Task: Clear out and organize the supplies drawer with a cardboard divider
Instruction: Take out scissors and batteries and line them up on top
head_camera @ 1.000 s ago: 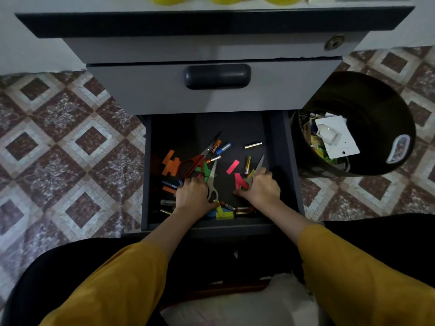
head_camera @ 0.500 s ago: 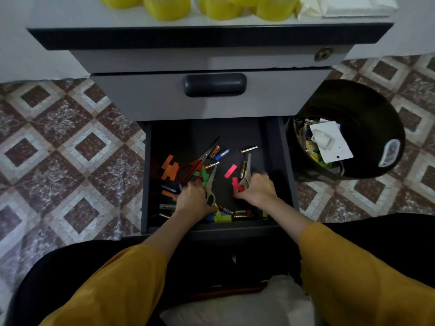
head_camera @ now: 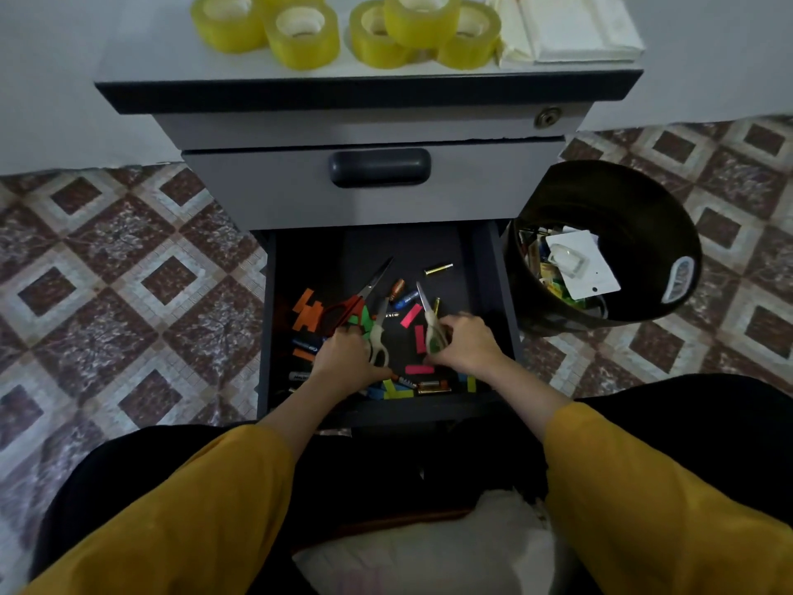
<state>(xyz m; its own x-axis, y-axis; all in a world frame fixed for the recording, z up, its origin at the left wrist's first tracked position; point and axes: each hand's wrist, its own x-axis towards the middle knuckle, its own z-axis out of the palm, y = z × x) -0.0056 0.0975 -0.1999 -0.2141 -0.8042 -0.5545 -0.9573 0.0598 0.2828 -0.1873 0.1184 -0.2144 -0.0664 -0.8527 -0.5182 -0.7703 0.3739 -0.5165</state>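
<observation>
Head camera looks down past mustard sleeves [head_camera: 643,487] into the open drawer [head_camera: 487,268]. Batteries [head_camera: 433,386] and paper strips [head_camera: 418,370] lie at its 6 o'clock edge. The right hand [head_camera: 465,345], toward 4 o'clock, curls its fingers round pale-handled scissors [head_camera: 430,326], blade aimed at 11 o'clock. The left hand [head_camera: 347,362], toward 8 o'clock, lies against a second pale pair [head_camera: 377,343]; whether it grips them I cannot tell. Red-handled scissors [head_camera: 343,313] lie at 10 o'clock. A black bin [head_camera: 643,199] stands at the drawer's 2 o'clock. Yellow tape rolls [head_camera: 302,34] sit on the cabinet top [head_camera: 150,58] at 12.
</observation>
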